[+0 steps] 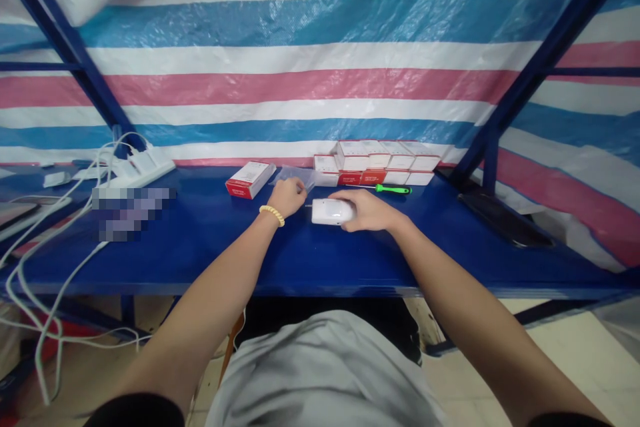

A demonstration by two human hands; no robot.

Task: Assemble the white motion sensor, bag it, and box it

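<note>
My right hand (367,209) is closed around a small white plastic device (330,211) that rests on the blue table (310,260). My left hand (287,197), with a yellow bead bracelet on the wrist, has its fingers curled and pinched at the edge of a clear plastic bag (295,177) just left of the device. What the pinch holds besides the bag is too small to see. A single red and white box (250,179) lies to the left of the bag.
A stack of red and white boxes (383,161) stands at the back, with a green-handled screwdriver (393,189) in front. A white power strip (143,167) and white cables (50,260) lie at the left. A dark flat object (505,217) rests at the right by a blue frame post.
</note>
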